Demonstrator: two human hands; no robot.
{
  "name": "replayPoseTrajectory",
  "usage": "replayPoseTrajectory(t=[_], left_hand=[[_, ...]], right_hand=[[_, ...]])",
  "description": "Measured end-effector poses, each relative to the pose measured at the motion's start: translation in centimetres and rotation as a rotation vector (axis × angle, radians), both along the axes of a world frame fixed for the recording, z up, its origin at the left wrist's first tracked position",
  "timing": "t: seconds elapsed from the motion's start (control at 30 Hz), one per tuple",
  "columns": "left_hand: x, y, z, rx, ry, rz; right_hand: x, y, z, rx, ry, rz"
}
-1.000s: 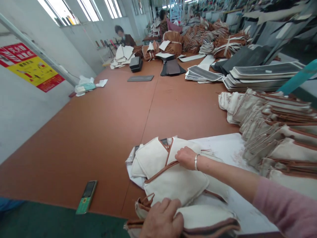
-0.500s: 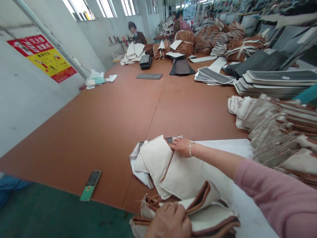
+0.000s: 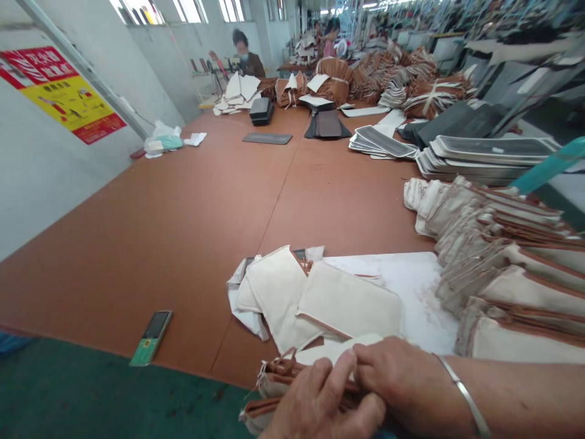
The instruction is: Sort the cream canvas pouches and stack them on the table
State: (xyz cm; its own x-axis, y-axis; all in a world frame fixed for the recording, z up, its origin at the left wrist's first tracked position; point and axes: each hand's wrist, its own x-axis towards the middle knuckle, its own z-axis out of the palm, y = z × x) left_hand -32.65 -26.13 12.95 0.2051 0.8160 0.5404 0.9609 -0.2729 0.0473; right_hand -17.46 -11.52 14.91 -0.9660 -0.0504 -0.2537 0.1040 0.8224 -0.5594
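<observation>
My left hand: low at the near edge of the counter, fingers curled over the folded bundle of cream pieces with brown trim, thumb side up, gripping its top layer.
My right hand: right against the left one, fingers bent and pinching the same bundle from the right; a thin metal bangle sits on the wrist.
Where the bundle lies: directly under both hands, hanging partly over the counter's near edge, brown straps bunched at its left end.
Its long axis: runs left to right across me, roughly along the counter edge, so each hand has one end.
Nearer hand: both are on it; the left covers the strap end, the right the cream flap poking up between us.
Just beyond my hands: two flat cream pieces lie overlapped on the counter, near but not touched, their long sides angled away to the left.
Further right: a long leaning row of the same trimmed pieces, well apart from the left hand, closer to my right arm.
White sheet: under the flat pieces and the row's near end.
Left side: a phone lies flat near the counter edge, well apart from my hands.
Far end: a person sits by more stacks.
</observation>
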Motion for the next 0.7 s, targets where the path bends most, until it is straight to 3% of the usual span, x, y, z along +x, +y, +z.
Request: replayPoseTrajectory(t=[0.07,0.13,0.2,0.27,0.33,0.47,0.57,0.63,0.7], left_hand=[[0.6,0.2,0.1,0.02,0.022,0.006],[1.2,0.2,-0.3,-0.029,0.055,-0.04],[1.8,0.1,-0.8,-0.119,0.073,-0.075],[2.3,0.1,-1.2,-0.156,0.084,-0.107],[2.7,0.2,-1.3,-0.124,0.115,-0.14],[2.7,0.1,-0.8,-0.085,0.194,-0.167],[2.5,-0.2,-0.4,-0.08,0.238,-0.179],[2.4,-0.1,0.0,-0.113,0.251,-0.173],[2.5,0.3,0.5,-0.159,0.249,-0.178]], right_hand=[[1.5,0.2,-0.5,-0.184,0.018,-0.013],[1.7,2.3,-1.5,-0.357,-0.084,0.06],[0.9,5.0,-3.1,-0.383,-0.237,0.053],[-0.6,6.7,-5.5,-0.21,-0.29,-0.131],[-2.0,6.5,-8.1,-0.039,-0.274,-0.281],[-3.2,3.5,-11.9,0.149,-0.281,-0.338],[-2.9,4.0,-12.2,0.197,-0.302,-0.304],[-2.7,6.2,-11.0,0.206,-0.314,-0.281],[-2.4,8.7,-8.8,0.216,-0.301,-0.267]])
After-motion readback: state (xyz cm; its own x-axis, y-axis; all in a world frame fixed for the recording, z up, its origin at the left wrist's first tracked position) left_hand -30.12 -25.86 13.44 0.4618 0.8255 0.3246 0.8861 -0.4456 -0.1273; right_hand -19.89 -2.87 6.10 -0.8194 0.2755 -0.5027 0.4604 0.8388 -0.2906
